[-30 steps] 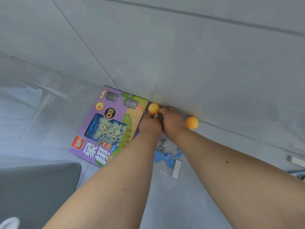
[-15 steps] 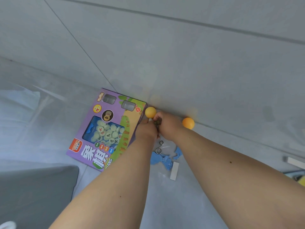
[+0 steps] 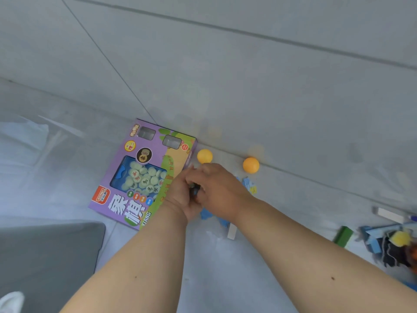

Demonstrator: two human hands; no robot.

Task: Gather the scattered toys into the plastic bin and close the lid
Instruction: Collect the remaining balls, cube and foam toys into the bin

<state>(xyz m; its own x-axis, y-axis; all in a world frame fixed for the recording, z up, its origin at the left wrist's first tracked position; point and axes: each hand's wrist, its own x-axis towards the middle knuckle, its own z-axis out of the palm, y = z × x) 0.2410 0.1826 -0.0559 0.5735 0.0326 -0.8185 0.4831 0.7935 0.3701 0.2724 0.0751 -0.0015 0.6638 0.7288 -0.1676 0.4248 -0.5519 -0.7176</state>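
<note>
My left hand (image 3: 178,197) and my right hand (image 3: 218,188) are pressed together over the floor, fingers curled round a small dark toy (image 3: 194,191) between them. Two orange balls lie by the wall, one (image 3: 204,156) just beyond my fingers and the other (image 3: 251,164) to its right. A purple chess-set box (image 3: 135,175) lies flat to the left of my hands. Blue flat pieces (image 3: 206,214) and a white block (image 3: 232,231) show under my right wrist. No plastic bin shows in this view.
A heap of mixed toys (image 3: 390,245) with a green block (image 3: 343,236) and a white bar (image 3: 389,214) lies at the right edge. A dark grey flat surface (image 3: 45,256) fills the lower left, beside a white shoe tip (image 3: 11,301). A grey wall rises behind.
Both hands have drawn back from the wall and the balls, still closed together. The metal ring seen below them earlier is out of sight. The view has swung right, showing the toy heap.
</note>
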